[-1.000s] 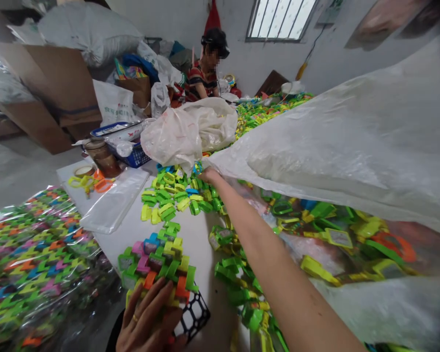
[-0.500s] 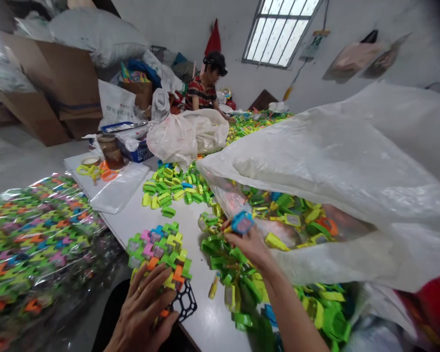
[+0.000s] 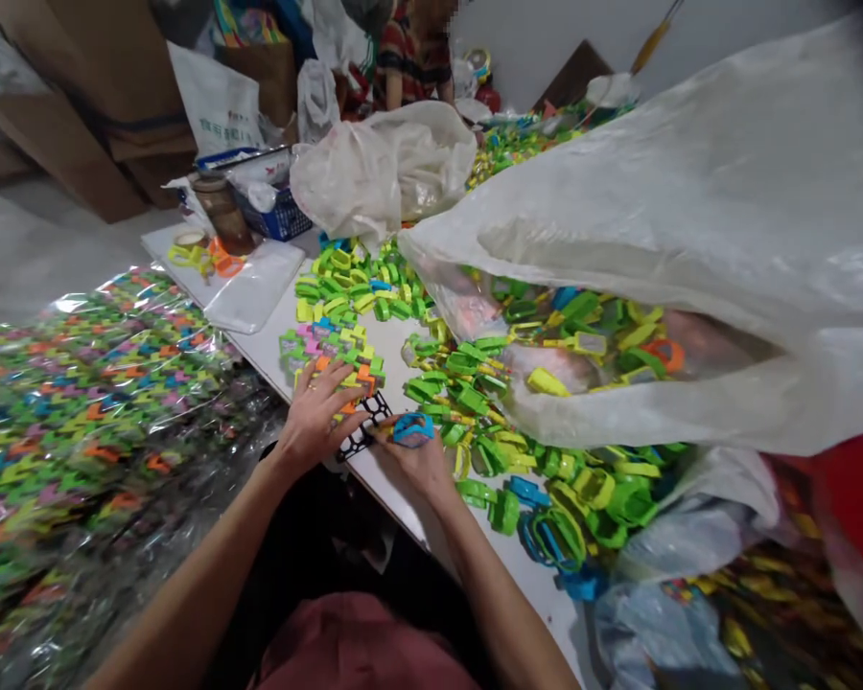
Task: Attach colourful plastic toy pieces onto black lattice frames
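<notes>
My left hand [image 3: 318, 410] lies flat on a cluster of interlocked coloured plastic pieces [image 3: 331, 347] set on a black lattice tray [image 3: 363, 433] at the near edge of the white table [image 3: 395, 484]. Right beside the tray, my right hand [image 3: 413, 456] holds a small blue plastic piece [image 3: 412, 428] between thumb and fingers. A heap of loose green and yellow plastic pieces [image 3: 489, 422] spreads just right of my right hand, spilling from under a big translucent plastic bag [image 3: 662, 240].
A cellophane-wrapped sheet of coloured pieces [image 3: 79, 383] fills the left. At the back stand a white tied bag [image 3: 381, 168], a blue basket [image 3: 277, 218], a brown jar [image 3: 222, 206], a clear bag [image 3: 255, 297] and cardboard boxes [image 3: 93, 86]. Another person [image 3: 409, 53] sits at the far end.
My right hand has come back from the big bag's mouth with a blue piece to the tray beside my left hand. The view has tilted down.
</notes>
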`<state>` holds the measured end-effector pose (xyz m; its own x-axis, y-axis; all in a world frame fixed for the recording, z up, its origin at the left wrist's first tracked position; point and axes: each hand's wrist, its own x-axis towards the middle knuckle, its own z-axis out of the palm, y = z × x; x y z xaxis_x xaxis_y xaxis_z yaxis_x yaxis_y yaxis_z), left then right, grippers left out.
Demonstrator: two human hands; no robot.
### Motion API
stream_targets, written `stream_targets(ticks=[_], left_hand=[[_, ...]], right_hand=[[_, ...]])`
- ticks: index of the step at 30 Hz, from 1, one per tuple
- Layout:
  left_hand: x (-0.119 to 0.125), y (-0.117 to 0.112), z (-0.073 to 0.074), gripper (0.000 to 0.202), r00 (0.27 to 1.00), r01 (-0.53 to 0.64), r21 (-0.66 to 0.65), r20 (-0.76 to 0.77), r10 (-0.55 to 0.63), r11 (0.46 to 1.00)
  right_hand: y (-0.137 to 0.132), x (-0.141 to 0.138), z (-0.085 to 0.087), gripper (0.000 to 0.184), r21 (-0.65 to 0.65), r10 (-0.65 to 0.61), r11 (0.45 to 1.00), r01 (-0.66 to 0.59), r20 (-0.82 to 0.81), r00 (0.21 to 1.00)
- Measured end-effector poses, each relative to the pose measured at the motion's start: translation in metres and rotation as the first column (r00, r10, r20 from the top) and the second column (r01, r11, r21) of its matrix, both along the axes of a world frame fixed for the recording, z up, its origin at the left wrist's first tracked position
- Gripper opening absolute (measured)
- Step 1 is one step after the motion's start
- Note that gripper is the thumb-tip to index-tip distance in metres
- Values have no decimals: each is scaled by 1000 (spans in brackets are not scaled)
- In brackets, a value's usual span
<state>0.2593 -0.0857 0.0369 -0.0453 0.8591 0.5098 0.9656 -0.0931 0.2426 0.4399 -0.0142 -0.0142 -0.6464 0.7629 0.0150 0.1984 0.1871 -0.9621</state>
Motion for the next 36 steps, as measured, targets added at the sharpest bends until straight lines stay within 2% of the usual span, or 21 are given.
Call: stream_targets(ticks=[2, 3, 8, 12, 14, 17, 18, 20, 22, 24, 26, 30, 32, 34, 36], left_hand=[[0, -2, 1, 28, 1000, 9, -2, -7, -9, 1000], [0, -3, 1, 31, 1000, 16, 9, -13, -16, 1000], [4, -1, 2, 38, 997, 46, 64, -69, -42, 997], [7, 1, 4, 26, 993, -29, 55, -113, 35, 998], [7, -1, 6, 21, 991, -40, 57, -128, 47, 998], [7, -6, 6, 19, 991, -2, 67, -131, 11, 998], [8, -7, 5, 19, 992, 5, 77, -125, 4, 997], [9, -8, 2, 17, 995, -5, 107, -103, 16, 994], [11, -7, 0, 16, 996, -28, 124, -84, 38, 992], [12, -5, 3, 17, 996, -33, 107, -81, 41, 994], [12, -4, 11, 19, 997, -26, 99, -64, 33, 995], [9, 4, 35, 23, 997, -60, 148, 65, 51, 987], [7, 11, 41, 26, 998, -9, 32, 58, 7, 999], [6, 18, 40, 28, 997, 72, -114, 31, -69, 991], [5, 20, 34, 27, 993, 117, -168, 37, -113, 979]], right_hand=[[4, -15, 1, 15, -3, 23, 1000, -23, -60, 998], [6, -21, 2, 15, 5, 47, 999, -47, -36, 998], [10, -41, 10, 23, 189, 149, 962, -196, 236, 960], [6, -54, 16, 25, 271, 185, 912, -309, 402, 897], [6, -50, 20, 19, 249, 200, 911, -328, 429, 881], [15, -19, 33, 15, 228, 224, 915, -332, 398, 890], [22, -6, 38, 16, 254, 181, 917, -307, 421, 889], [40, 14, 49, 19, 356, -4, 908, -221, 535, 845], [62, 19, 57, 21, 419, -167, 888, -187, 675, 718], [81, 11, 60, 24, 393, -190, 894, -218, 771, 608], [94, 0, 62, 26, 349, -150, 903, -250, 803, 576], [102, 1, 71, 20, 381, -143, 890, -251, 755, 639], [96, 9, 75, 16, 379, -115, 906, -189, 650, 751], [81, 14, 72, 21, 253, -5, 961, -115, 428, 904], [59, 12, 58, 26, 51, 110, 991, -121, 183, 977]])
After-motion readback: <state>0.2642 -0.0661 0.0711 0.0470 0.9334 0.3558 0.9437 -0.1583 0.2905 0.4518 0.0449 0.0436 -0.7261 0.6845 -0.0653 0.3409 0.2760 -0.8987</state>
